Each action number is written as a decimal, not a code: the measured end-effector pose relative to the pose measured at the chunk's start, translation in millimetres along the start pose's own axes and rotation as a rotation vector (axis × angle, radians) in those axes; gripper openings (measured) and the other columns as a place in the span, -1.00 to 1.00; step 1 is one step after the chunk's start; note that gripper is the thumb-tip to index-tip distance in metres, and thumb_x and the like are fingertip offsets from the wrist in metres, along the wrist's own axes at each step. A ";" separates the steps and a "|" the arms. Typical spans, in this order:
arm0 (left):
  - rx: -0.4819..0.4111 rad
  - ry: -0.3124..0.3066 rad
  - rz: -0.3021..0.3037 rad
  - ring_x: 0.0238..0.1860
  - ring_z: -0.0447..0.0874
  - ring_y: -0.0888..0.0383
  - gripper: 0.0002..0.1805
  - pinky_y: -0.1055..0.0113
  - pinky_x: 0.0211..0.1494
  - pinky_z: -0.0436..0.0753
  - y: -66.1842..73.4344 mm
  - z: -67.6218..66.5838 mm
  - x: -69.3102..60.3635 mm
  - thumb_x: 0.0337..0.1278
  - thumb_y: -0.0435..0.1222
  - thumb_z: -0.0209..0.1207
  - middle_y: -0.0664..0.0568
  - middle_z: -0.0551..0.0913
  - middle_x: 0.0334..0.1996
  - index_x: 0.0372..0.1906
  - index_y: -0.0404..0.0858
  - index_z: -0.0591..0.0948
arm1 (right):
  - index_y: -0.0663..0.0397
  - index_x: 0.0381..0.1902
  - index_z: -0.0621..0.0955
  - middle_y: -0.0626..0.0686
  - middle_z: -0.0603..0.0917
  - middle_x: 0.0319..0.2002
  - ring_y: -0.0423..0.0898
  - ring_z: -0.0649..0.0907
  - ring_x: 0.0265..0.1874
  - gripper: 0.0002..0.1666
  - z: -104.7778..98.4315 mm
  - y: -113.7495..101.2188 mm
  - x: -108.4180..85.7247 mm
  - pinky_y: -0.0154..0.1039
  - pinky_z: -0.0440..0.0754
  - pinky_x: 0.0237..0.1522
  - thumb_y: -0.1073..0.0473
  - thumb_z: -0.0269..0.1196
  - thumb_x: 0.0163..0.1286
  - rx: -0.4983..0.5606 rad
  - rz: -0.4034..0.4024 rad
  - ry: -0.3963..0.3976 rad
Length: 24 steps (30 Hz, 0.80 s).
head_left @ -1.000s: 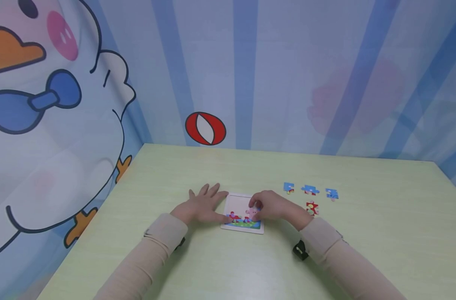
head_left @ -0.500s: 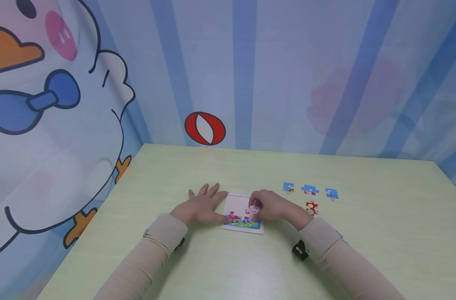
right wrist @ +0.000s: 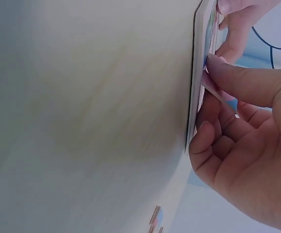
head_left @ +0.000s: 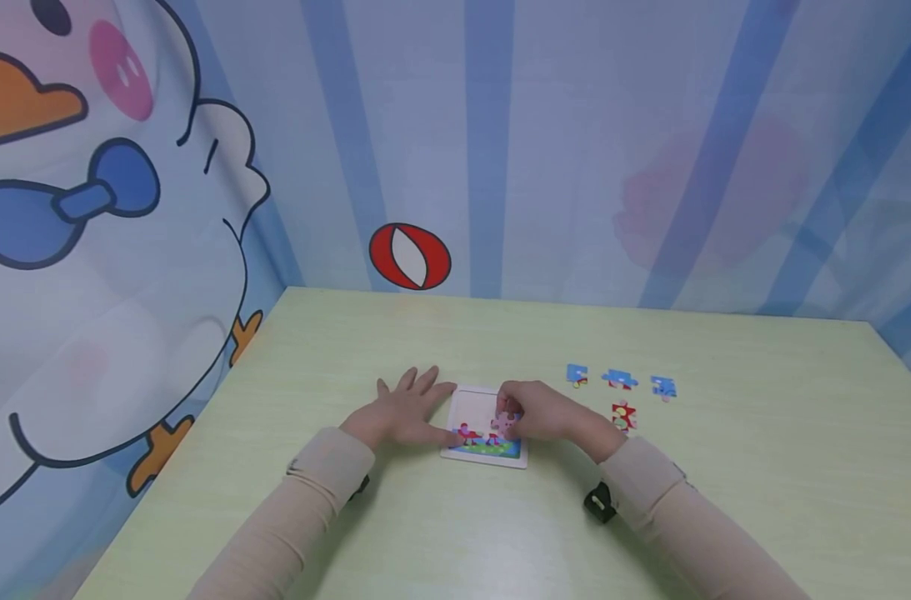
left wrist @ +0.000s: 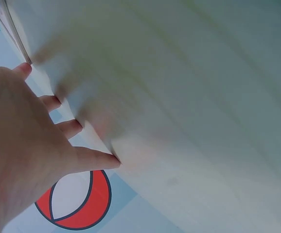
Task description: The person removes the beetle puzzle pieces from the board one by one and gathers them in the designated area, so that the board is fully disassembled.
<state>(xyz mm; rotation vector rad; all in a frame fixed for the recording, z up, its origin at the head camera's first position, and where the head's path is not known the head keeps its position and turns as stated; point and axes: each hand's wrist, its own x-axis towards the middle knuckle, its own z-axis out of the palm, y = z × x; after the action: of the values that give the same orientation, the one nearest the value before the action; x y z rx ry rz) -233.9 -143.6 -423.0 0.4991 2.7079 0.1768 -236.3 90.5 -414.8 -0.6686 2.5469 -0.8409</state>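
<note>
A square puzzle tray [head_left: 473, 402] lies on the table, its lower part filled with green, blue and red picture pieces [head_left: 488, 448]. At its left side my left hand [head_left: 405, 415] rests with spread fingers, thumb on the lower left corner and a fingertip at the upper left. Over the tray's right side, my right hand [head_left: 547, 411] pinches a pink puzzle piece [head_left: 503, 422]. In the right wrist view the right hand [right wrist: 247, 131] holds that piece [right wrist: 218, 91] tilted between thumb and fingers. The left wrist view shows the left hand [left wrist: 28, 141] with its fingertips on the tabletop.
Right of the tray lie loose pieces: a blue one [head_left: 577, 374], a wider blue one [head_left: 620, 379], another blue one [head_left: 663, 387] and a red one [head_left: 623, 416] close by the right forearm. A printed curtain [head_left: 560, 150] stands behind the table [head_left: 395, 325].
The pink piece has tilted slightly in my right fingers, which have shifted very little. My left hand has stayed in place.
</note>
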 end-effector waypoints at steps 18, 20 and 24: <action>-0.004 -0.007 -0.011 0.52 -0.28 -0.25 -0.05 -0.48 0.31 -0.17 1.8 -1.0 0.1 0.03 0.34 0.08 -0.04 -0.13 0.56 0.51 0.10 0.10 | 0.01 -0.34 0.48 0.04 0.63 -0.30 -0.05 0.53 -0.29 -0.78 -0.3 2.4 0.5 -0.22 0.50 -0.23 0.37 0.31 0.23 0.011 -0.025 -0.013; -0.002 -0.007 -0.011 0.52 -0.28 -0.25 -0.05 -0.48 0.31 -0.17 1.7 -0.9 0.1 0.02 0.34 0.08 -0.04 -0.13 0.56 0.51 0.10 0.10 | 0.01 -0.34 0.48 0.05 0.63 -0.27 -0.04 0.53 -0.27 -0.77 -0.2 2.5 0.7 -0.22 0.51 -0.22 0.37 0.31 0.23 0.014 -0.018 -0.015; -0.005 -0.010 -0.011 0.52 -0.29 -0.25 -0.04 -0.48 0.31 -0.17 1.2 -0.7 0.7 0.02 0.34 0.09 -0.03 -0.14 0.56 0.51 0.11 0.10 | 0.01 -0.33 0.48 0.04 0.62 -0.29 -0.05 0.53 -0.28 -0.78 -0.3 3.4 0.3 -0.22 0.51 -0.22 0.36 0.32 0.23 0.020 -0.019 -0.019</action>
<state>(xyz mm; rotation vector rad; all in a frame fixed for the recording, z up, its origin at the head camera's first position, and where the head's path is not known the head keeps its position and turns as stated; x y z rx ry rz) -234.4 -142.2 -422.4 0.4820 2.6997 0.1771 -237.7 92.9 -416.7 -0.6919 2.5156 -0.8614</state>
